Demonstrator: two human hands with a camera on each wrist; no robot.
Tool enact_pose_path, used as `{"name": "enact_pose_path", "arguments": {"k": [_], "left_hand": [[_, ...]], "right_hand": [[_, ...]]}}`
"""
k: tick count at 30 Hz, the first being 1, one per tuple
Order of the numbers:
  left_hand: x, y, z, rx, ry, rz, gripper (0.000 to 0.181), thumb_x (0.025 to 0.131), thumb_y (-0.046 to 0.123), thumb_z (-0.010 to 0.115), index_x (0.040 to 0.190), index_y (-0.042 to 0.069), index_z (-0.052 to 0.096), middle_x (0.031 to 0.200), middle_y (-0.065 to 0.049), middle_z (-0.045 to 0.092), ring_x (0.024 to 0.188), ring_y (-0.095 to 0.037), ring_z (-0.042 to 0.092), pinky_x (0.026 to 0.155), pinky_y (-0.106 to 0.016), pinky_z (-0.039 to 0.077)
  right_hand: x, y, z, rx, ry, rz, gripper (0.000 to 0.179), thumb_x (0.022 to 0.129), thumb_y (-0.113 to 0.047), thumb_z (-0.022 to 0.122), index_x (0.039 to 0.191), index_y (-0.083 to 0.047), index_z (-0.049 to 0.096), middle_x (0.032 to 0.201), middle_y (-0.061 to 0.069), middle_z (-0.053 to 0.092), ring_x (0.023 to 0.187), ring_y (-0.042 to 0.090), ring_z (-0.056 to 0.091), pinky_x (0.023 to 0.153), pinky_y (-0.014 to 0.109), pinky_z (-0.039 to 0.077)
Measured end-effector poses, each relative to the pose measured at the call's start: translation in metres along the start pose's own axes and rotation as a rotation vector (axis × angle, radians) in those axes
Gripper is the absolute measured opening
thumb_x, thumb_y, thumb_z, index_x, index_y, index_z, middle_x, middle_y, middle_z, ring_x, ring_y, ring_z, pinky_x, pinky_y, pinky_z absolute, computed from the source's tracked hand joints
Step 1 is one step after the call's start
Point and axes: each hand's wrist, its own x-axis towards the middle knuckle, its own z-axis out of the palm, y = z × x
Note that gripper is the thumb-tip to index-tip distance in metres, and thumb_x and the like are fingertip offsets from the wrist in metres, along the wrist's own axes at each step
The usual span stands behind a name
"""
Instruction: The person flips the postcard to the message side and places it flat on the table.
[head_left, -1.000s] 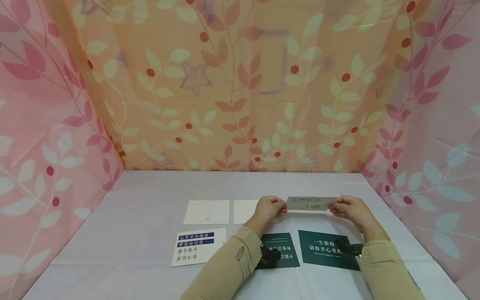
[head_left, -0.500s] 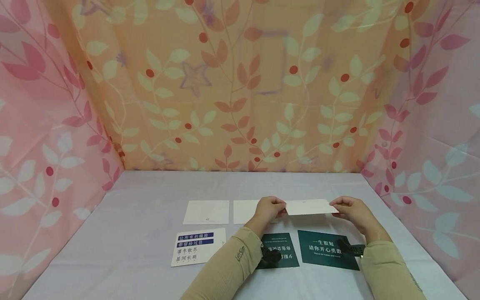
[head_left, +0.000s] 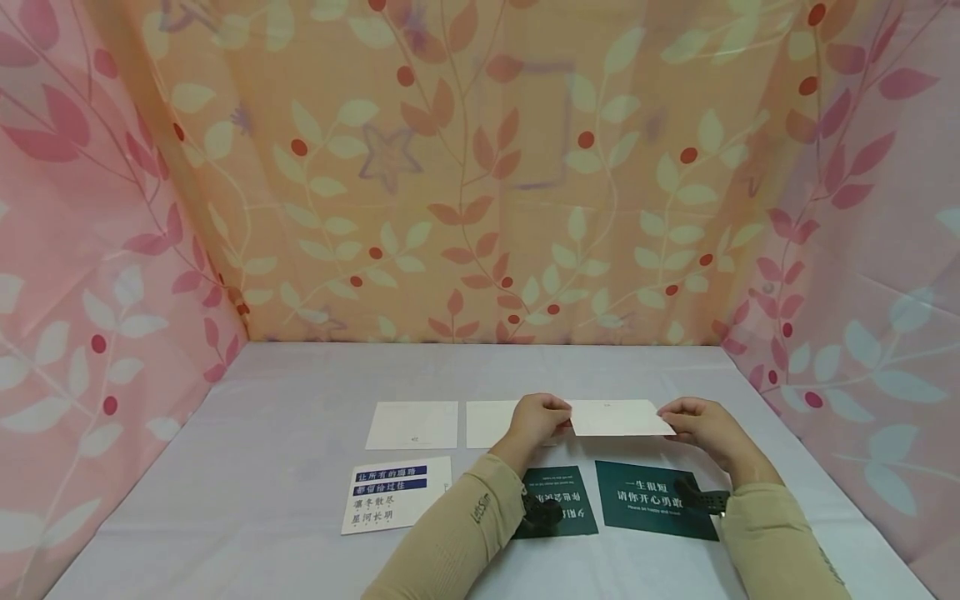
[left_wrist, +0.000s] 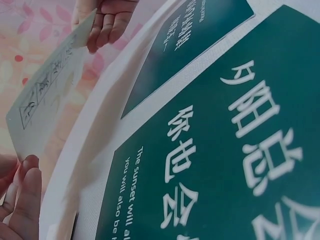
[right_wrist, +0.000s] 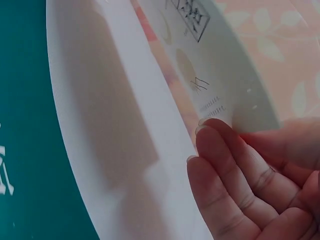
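Note:
Both hands pinch one card (head_left: 618,418) by its opposite short ends, above the back right part of the table. From the head, its plain whitish face shows; the wrist views catch the printed underside, with framed Chinese characters and pale yellow shapes. My left hand (head_left: 534,423) has the left end between thumb and fingers, partly covering a white card (head_left: 487,421) behind it. At the other end, my right hand (head_left: 703,427) grips the corner area with its thumb and fingers (right_wrist: 220,150). Below them lie two dark green cards with white lettering, one upside down (head_left: 566,492), one upright (head_left: 652,492).
Another plain white card (head_left: 412,425) lies at the back left of the row. In front of it is a white card with blue bars and Chinese text (head_left: 397,496). A white cloth covers the table (head_left: 225,483); patterned curtains (head_left: 465,208) enclose its back and sides.
The held card has tipped over between the hands: its printed face showed to the head a second ago, and its plain face shows now. Both hands have stayed nearly in place.

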Motion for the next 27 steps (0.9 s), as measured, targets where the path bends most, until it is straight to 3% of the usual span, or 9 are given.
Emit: {"name": "enact_pose_path", "arguments": {"k": [7,19,27], "left_hand": [[0.001,-0.003,0.0,-0.048,-0.002,-0.023,0.007,0.084,0.008,0.063,0.079,0.01,0.067,0.07,-0.004,0.061,0.06,-0.012,0.06,0.056,-0.025,0.053],[0.001,-0.005,-0.002,-0.061,-0.008,-0.045,0.008,0.086,0.009,0.061,0.09,0.008,0.067,0.073,-0.004,0.063,0.063,-0.013,0.062,0.056,-0.024,0.052],[0.001,-0.004,-0.003,-0.113,-0.006,-0.067,0.015,0.088,0.012,0.056,0.095,0.005,0.068,0.079,-0.006,0.066,0.067,-0.011,0.063,0.061,-0.025,0.053]], "right_hand": [[0.004,0.005,0.004,-0.026,0.02,0.015,0.027,0.09,-0.019,0.058,0.105,0.003,0.06,0.1,0.012,0.06,0.079,0.02,0.059,0.074,0.03,0.053],[0.014,0.002,0.016,-0.071,0.101,0.142,0.023,0.089,-0.012,0.057,0.105,0.004,0.06,0.1,0.016,0.059,0.079,0.021,0.054,0.065,0.026,0.05],[0.02,0.003,0.022,-0.119,0.112,0.154,0.021,0.088,-0.008,0.055,0.104,0.006,0.057,0.082,0.01,0.058,0.072,0.021,0.052,0.058,0.026,0.047]]}}
